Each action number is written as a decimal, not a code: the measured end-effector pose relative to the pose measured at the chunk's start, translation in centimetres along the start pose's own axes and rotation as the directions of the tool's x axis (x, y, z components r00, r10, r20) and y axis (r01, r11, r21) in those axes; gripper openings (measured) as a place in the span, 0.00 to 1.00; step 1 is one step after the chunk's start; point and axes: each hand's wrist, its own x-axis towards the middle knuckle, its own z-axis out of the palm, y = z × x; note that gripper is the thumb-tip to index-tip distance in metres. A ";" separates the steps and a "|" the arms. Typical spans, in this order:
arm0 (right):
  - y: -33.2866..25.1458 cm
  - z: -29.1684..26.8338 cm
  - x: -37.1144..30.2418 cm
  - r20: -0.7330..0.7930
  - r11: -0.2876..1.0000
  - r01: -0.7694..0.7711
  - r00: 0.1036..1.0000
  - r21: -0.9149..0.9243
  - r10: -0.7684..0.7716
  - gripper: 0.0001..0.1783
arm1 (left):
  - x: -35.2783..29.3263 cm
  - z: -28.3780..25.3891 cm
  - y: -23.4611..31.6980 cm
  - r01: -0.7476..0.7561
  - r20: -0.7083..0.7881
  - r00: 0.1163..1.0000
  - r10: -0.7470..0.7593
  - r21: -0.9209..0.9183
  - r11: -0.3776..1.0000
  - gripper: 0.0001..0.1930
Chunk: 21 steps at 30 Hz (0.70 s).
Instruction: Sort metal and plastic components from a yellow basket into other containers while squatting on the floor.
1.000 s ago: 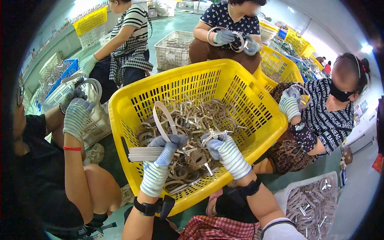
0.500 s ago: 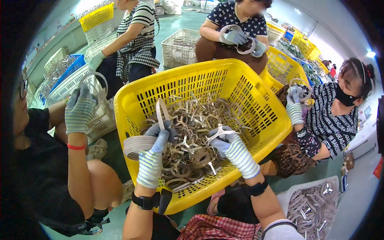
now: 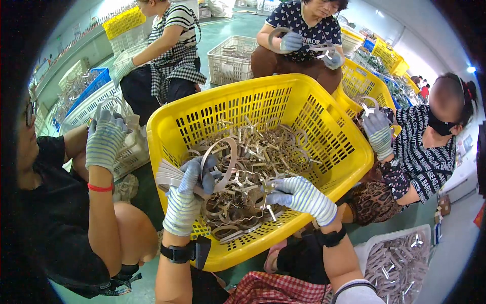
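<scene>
My left hand (image 3: 188,195), in a striped grey-fingered work glove, is closed at the left side of the yellow basket (image 3: 324,96). It grips a fanned stack of pale flat bands (image 3: 168,175), and one thin ring-shaped band (image 3: 234,152) stands up from its fingers. My right hand (image 3: 302,196), gloved alike, pinches a small metal bracket (image 3: 267,188) above the basket's contents. A thin wavy metal strip (image 3: 248,221) shows by its fingertips; whether it is attached to the bracket I cannot tell. Beneath both hands lies a heap of rings and three-armed metal pieces (image 3: 283,144).
A person sits close at my left, another at my right, and two farther off; all wear gloves. A white crate (image 3: 428,233) of metal pieces stands at lower right. Another white crate (image 3: 223,68) and a blue crate (image 3: 101,81) stand beyond.
My right hand has turned inward, and the three-armed bracket it held is now mostly hidden. The band in my left hand has tilted right, and the stack has fanned out.
</scene>
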 end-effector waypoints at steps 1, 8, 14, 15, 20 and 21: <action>-0.1 0.1 0.0 0.013 0.999 -0.004 1.000 -0.038 0.004 0.22 | -0.1 0.2 0.2 0.012 -0.044 0.999 -0.011 0.019 1.000 0.19; -0.3 0.2 0.4 -0.077 0.998 -0.004 0.997 -0.067 -0.001 0.21 | -1.4 0.7 1.1 -0.042 0.099 0.995 -0.001 0.430 0.902 0.19; -1.1 -2.3 -0.8 -0.363 0.948 -0.028 0.920 0.318 0.149 0.22 | -1.4 -1.8 0.5 -0.366 0.380 0.911 0.156 0.576 0.731 0.13; 0.0 -3.1 -1.2 -0.372 0.951 -0.003 0.920 0.309 0.124 0.21 | -2.0 0.7 1.6 -0.065 0.133 0.991 -0.003 0.502 0.862 0.13; 0.8 -1.4 -0.1 -0.260 0.965 0.179 0.957 0.193 -0.125 0.16 | 0.1 -0.9 1.2 -0.063 -0.098 0.992 0.080 0.164 0.984 0.16; 0.8 -1.3 -0.1 -0.159 0.974 0.149 0.980 0.169 -0.123 0.16 | 0.2 -1.0 1.3 -0.017 -0.097 0.995 0.021 0.042 0.999 0.16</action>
